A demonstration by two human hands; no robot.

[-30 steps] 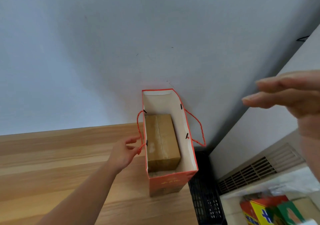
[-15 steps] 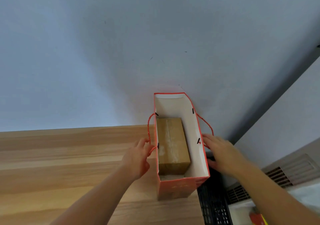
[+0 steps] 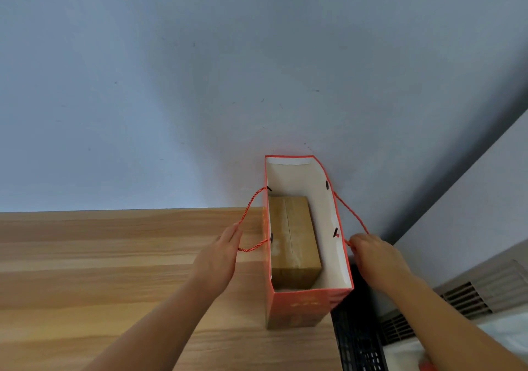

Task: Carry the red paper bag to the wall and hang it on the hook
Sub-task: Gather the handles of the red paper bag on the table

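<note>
I see red paper bag (image 3: 300,303) upright at worktop (image 3: 114,270) right edge | left hand (image 3: 218,259), right hand (image 3: 374,253) each pinching a cord handle | risk: uneven lift tips the boxed load

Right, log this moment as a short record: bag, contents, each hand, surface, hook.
bag: red paper bag upright, open, at the wooden table's right end by the wall
contents: one cardboard box
left hand: left hand at the left rope handle, fingers touching the cord
right hand: right hand closed on the right rope handle
bag lifted: not visibly
hook: none in view
</note>
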